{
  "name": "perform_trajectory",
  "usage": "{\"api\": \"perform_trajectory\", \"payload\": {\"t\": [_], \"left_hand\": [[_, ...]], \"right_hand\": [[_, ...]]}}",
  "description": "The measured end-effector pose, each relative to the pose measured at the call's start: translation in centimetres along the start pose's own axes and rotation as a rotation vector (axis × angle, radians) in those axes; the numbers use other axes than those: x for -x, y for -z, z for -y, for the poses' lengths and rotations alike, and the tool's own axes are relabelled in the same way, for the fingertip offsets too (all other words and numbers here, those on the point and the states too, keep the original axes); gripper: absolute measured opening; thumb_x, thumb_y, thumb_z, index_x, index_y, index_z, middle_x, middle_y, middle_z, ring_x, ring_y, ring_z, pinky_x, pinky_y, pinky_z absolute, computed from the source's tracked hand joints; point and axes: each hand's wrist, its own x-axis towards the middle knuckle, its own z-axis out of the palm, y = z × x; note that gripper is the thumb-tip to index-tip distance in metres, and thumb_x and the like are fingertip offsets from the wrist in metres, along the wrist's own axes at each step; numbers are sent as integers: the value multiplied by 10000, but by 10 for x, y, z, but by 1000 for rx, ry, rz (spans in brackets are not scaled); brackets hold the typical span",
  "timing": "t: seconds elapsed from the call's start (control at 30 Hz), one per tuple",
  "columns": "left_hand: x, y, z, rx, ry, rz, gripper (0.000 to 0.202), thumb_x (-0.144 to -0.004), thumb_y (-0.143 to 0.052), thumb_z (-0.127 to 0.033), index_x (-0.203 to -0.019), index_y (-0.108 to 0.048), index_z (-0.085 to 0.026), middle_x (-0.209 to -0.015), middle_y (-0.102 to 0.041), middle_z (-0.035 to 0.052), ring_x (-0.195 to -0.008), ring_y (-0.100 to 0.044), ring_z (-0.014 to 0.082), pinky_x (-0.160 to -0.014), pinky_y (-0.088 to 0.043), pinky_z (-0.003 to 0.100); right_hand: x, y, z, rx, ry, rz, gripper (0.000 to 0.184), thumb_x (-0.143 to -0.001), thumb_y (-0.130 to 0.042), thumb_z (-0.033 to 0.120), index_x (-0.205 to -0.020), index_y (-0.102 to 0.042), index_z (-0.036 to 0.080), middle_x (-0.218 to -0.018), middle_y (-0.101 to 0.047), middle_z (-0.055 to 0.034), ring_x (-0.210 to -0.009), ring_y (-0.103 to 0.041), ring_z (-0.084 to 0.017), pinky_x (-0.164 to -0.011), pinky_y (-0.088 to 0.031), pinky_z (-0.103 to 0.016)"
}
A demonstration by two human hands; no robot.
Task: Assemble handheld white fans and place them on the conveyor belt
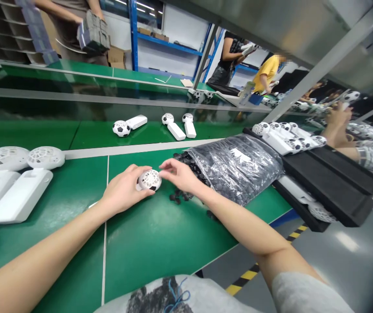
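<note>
While left hand (124, 189) holds one white fan head (150, 180), right hand (181, 176) sits beside.

Green tabletop (30, 134) bearing white soccer-patterned handheld fans (175, 126), with white fan housings (17, 195) at left. Black tray (332, 182) at right. Beyond: blue metal shelving (169, 45), a co-worker (65, 30) holding a gray stacked bundle (93, 32).
</note>
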Motion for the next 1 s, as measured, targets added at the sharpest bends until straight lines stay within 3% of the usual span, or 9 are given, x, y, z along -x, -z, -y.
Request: {"api": "perform_trajectory", "payload": {"t": [0.13, 0.2, 0.33, 0.43, 0.5, 0.67, 0.8, 0.9, 1.0], "left_hand": [[-1, 4, 1, -49, 12, 54, 609, -645, -607, -417, -1217, -460, -265, -1166, -551, 35, -943, -562, 262, -758, -434, 349], [-3, 6, 3, -76, -50, 74, 571, -678, -561, -328, -1235, -456, -261, -1194, -552, 33, -989, -546, 258, -819, -413, 368], [-6, 6, 9, -155, -161, 54, 613, -694, -423, -119, -1283, -434, -291, -1198, -556, 27, -1061, -489, 250, -858, -374, 391], [-7, 3, 11, -203, -209, 30, 634, -700, -363, -53, -1278, -456, -296, -1085, -595, 42, -1030, -479, 246, -888, -350, 412], [-8, 1, 12, -208, -222, 20, 629, -714, -342, -38, -1277, -462, -288, -1068, -604, 44, -1051, -471, 242, -943, -305, 445], [-10, -2, 16, -160, -192, 35, 623, -730, -332, -39, -1290, -443, -288, -1189, -579, 24, -1201, -392, 257, -1021, -189, 509], [-9, 0, 19, -111, -200, 119, 631, -724, -451, -156, -1332, -371, -303, -1288, -511, 18, -1303, -263, 289, -1049, -125, 531], [-7, 1, 14, -77, -176, 148, 744, -675, -597, -429, -1352, -339, -261, -1315, -485, 56, -1325, -189, 337, -1052, -59, 563], [-6, -1, 7, -51, -117, 116, 856, -610, -584, -652, -1327, -387, -227, -1306, -493, 85, -1317, -193, 356, -1050, -48, 569]], "right_hand": [[-27, 26, -19, 550, -149, -51, 81, -791, -608, 251, -790, -629, 172, -875, -587, -80, -892, -542, -205, -770, -438, -323], [-35, 31, -28, 632, -193, -37, 90, -773, -629, 259, -779, -636, 169, -888, -584, -100, -922, -529, -235, -744, -432, -329], [-36, 31, -33, 592, -207, -20, 83, -758, -642, 249, -779, -623, 170, -885, -593, -76, -805, -555, -189, -679, -425, -292], [-25, 30, -26, 499, -158, 38, 65, -756, -643, 231, -777, -606, 182, -741, -601, -4, -672, -553, -127, -621, -419, -235], [-14, 28, -16, 344, -71, 73, 48, -779, -618, 221, -803, -609, 180, -685, -600, 21, -627, -549, -105, -604, -424, -210], [13, 22, 13, 129, 255, 119, 111, -831, -556, 173, -868, -658, 193, -866, -655, -19, -808, -591, -126, -755, -448, -245], [18, 17, 25, 219, 348, 164, 71, -807, -601, 166, -826, -668, 182, -814, -683, -20, -769, -612, -144, -734, -430, -271], [15, 13, 28, 274, 386, 185, 47, -795, -622, 167, -805, -666, 180, -794, -687, -8, -765, -615, -147, -730, -395, -282], [13, 8, 28, 267, 415, 198, 93, -821, -587, 161, -849, -669, 193, -850, -678, -16, -811, -603, -142, -739, -382, -275]]}}
